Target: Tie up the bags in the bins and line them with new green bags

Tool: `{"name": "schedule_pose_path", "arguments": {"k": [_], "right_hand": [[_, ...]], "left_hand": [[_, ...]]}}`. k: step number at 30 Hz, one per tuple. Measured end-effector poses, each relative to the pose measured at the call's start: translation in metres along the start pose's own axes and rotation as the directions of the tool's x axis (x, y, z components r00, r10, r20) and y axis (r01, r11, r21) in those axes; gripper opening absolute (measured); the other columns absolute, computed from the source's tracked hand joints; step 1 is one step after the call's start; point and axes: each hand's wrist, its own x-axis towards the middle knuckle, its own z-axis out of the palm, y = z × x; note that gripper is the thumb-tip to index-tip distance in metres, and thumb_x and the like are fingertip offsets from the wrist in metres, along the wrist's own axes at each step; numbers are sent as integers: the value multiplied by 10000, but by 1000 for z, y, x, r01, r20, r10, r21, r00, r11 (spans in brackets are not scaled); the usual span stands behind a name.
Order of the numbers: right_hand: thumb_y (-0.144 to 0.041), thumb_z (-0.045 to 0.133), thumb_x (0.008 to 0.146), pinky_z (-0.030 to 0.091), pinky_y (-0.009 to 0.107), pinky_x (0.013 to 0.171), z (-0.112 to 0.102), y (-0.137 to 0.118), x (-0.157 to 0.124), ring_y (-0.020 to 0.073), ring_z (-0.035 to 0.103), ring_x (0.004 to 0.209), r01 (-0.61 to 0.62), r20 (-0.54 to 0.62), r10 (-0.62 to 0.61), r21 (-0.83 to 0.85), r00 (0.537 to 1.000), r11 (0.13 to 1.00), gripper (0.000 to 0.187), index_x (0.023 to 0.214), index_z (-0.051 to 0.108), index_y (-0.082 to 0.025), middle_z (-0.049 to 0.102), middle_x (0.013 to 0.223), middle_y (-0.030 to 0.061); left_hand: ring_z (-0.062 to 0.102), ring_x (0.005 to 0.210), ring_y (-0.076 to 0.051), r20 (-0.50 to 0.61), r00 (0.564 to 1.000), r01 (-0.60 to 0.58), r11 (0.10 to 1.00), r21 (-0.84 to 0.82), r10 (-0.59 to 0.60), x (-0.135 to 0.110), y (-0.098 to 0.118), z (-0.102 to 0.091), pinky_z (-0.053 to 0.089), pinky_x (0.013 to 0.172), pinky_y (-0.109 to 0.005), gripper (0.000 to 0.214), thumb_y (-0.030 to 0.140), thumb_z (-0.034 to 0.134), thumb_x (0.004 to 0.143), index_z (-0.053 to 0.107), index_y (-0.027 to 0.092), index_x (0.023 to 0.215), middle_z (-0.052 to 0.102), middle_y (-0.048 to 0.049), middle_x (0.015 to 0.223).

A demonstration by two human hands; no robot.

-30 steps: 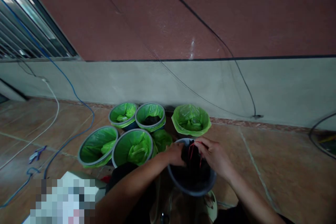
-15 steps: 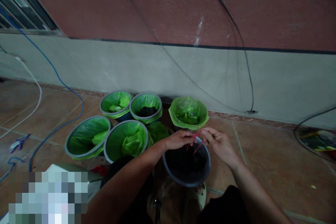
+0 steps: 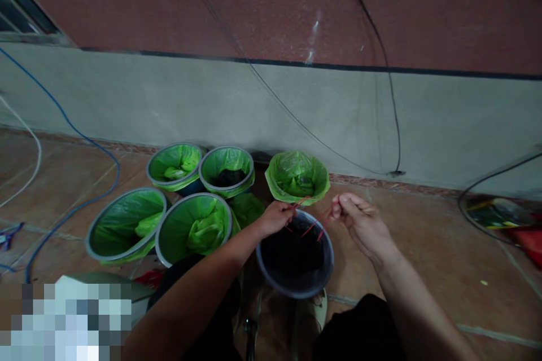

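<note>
Above the dark bucket (image 3: 293,292), we see red string (image 3: 311,228): the left hand (image 3: 277,218) pinches some over its left rim, the right hand (image 3: 358,219) more beyond its right. We judge strands are being separated; the next move calls for gentle tension.

String (image 3: 311,228) reads red to me. Bucket (image 3: 295,295): blue-grey rim, near-black inside. I see bright green bags (image 3: 210,230) in grey-rimmed bins (image 3: 157,240). Wall (image 3: 271,22) dull red over pale grey, dark stripe (image 3: 423,72) between. Floor (image 3: 423,248) brown tile, pale joint lines (image 3: 499,336). One cable (image 3: 63,113) blue, one white.
</note>
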Motion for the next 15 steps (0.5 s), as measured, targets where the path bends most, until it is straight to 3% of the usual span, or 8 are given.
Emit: {"name": "schedule_pose_path", "arguments": {"k": [3, 6, 10, 15], "right_hand": [[-537, 624, 882, 542, 290, 688, 9, -10, -4, 139, 593, 674, -48, 129, 36, 91, 991, 995, 328, 804, 596, -219, 611, 761, 13], [-483, 657, 873, 561, 305, 762, 21, -17, -4, 147, 628, 751, -104, 208, 58, 220, 976, 970, 285, 797, 593, -216, 630, 817, 24], [-425, 665, 863, 581, 315, 798, 27, -17, 3, 154, 646, 796, -146, 123, 112, 317, 986, 937, 249, 773, 579, -210, 663, 882, 50], [-304, 715, 842, 582, 229, 760, 15, -4, 19, 108, 642, 746, -133, -3, 163, 564, 987, 815, 140, 780, 633, -210, 673, 830, 12]], "left_hand": [[421, 510, -108, 29, 999, -27, 997, 69, 25, -2, 1, 7, 325, 536, -244, 264, 318, 553, 866, 734, 142, 788, 497, 44, 535], [458, 566, -118, 243, 961, -156, 983, 96, 129, -10, 6, 16, 372, 590, -246, 273, 317, 553, 878, 770, 157, 834, 571, 24, 601], [481, 615, -128, 485, 861, -212, 975, 68, 153, -19, 14, 20, 398, 635, -245, 267, 185, 536, 821, 791, 185, 901, 606, 12, 649], [527, 705, -127, 542, 830, -183, 982, 39, 133, -19, 22, 10, 434, 706, -235, 257, 177, 539, 834, 771, 155, 943, 674, -2, 764]]}}
